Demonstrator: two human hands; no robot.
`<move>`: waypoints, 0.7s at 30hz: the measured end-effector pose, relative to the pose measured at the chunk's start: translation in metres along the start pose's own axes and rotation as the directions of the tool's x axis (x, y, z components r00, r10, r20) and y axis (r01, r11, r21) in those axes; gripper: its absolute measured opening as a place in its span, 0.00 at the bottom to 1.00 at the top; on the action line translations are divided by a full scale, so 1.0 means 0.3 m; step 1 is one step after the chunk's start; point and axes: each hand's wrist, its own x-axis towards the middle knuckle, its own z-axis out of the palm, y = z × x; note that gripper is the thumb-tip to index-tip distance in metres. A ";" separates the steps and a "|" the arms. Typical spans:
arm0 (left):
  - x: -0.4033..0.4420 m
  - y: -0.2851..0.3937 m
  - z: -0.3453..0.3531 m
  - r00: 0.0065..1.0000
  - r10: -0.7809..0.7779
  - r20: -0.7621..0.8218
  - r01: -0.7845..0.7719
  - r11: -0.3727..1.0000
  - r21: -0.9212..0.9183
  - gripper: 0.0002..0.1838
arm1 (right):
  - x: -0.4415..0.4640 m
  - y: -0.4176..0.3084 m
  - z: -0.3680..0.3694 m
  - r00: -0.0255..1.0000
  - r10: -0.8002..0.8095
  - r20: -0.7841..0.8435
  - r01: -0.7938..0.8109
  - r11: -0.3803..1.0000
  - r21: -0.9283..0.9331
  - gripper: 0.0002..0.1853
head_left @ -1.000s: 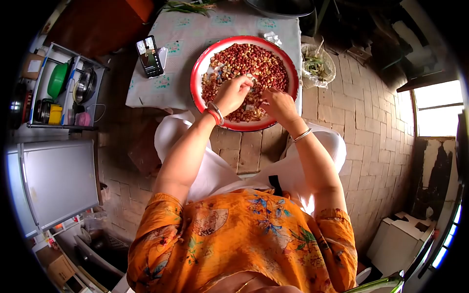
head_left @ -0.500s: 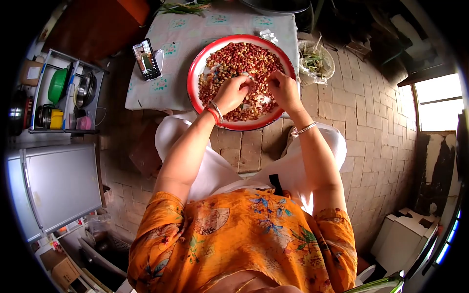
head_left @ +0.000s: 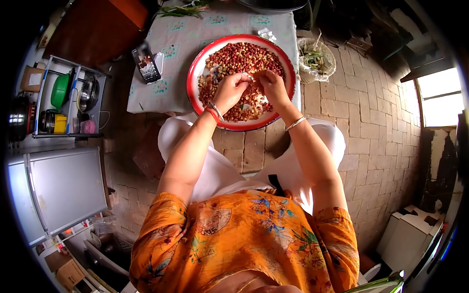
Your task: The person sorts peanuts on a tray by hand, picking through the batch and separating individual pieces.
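Observation:
A round white tray with a red rim (head_left: 194, 93) holds many red and pale kernels (head_left: 244, 54), perhaps peanuts or beans. Above its middle, my left hand (head_left: 231, 91) is closed in a pinch, with a small pale piece at the fingertips that is too small to name. Close to its right, my right hand (head_left: 273, 89) is also pinched, fingertips nearly meeting those of the left; what it grips is hidden. Patches of the tray's white bottom show below and between the hands.
The tray rests on a table with a patterned cloth (head_left: 161, 102). A phone (head_left: 146, 63) leans at the left, crumpled white paper (head_left: 266, 34) lies behind the tray, and a lined basket (head_left: 316, 61) with green scraps stands to the right. Green stalks (head_left: 183, 9) lie at the back.
My right hand dipped into the kernels, rose to the right, then moved left to meet my left hand. My left hand has stayed nearly in place. The phone's screen picture differs.

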 end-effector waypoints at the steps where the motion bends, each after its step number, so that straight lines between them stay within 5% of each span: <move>1: 0.009 -0.014 -0.008 1.000 -0.003 -0.002 0.003 0.999 0.041 0.08 | 0.002 0.006 0.007 0.999 0.036 0.018 -0.038 0.991 0.130 0.10; 4: 0.006 0.008 -0.042 0.999 0.007 -0.044 0.003 0.976 0.220 0.08 | 0.008 -0.009 0.020 0.991 -0.013 0.133 -0.035 0.935 0.353 0.12; 5: -0.004 0.066 -0.047 0.996 0.000 -0.089 0.025 0.958 0.286 0.08 | 0.008 -0.018 0.022 0.991 -0.047 0.122 0.011 0.960 0.279 0.12; 7: -0.009 0.076 -0.061 0.991 0.009 -0.132 0.037 0.941 0.336 0.08 | 0.014 -0.042 0.028 0.987 -0.120 0.109 0.107 0.987 0.121 0.12; 8: -0.011 0.074 -0.066 0.992 0.015 -0.122 0.029 0.934 0.355 0.08 | 0.026 -0.043 0.037 0.957 -0.280 0.068 0.282 0.959 -0.009 0.10; 9: -0.013 0.070 -0.068 0.993 0.021 -0.112 0.022 0.928 0.373 0.08 | 0.024 -0.050 0.017 0.949 -0.305 0.076 0.314 0.916 -0.251 0.10; 11: -0.022 0.066 -0.071 0.996 0.048 -0.078 -0.010 0.901 0.433 0.08 | 0.008 -0.087 -0.028 0.933 -0.344 0.109 0.324 0.663 -0.675 0.09; 12: -0.029 0.067 -0.068 0.996 0.068 -0.053 -0.035 0.881 0.473 0.08 | -0.006 -0.090 -0.038 0.893 -0.438 0.102 0.377 0.605 -0.701 0.06; 16: -0.053 0.071 -0.046 0.992 0.112 0.061 -0.127 0.850 0.511 0.09 | -0.100 -0.165 -0.079 0.955 -0.174 0.240 0.296 0.507 -0.809 0.06; 21: -0.075 0.059 -0.013 0.962 0.176 0.211 -0.266 0.789 0.554 0.16 | -0.191 -0.130 -0.090 0.949 -0.106 0.298 0.316 0.319 -0.894 0.06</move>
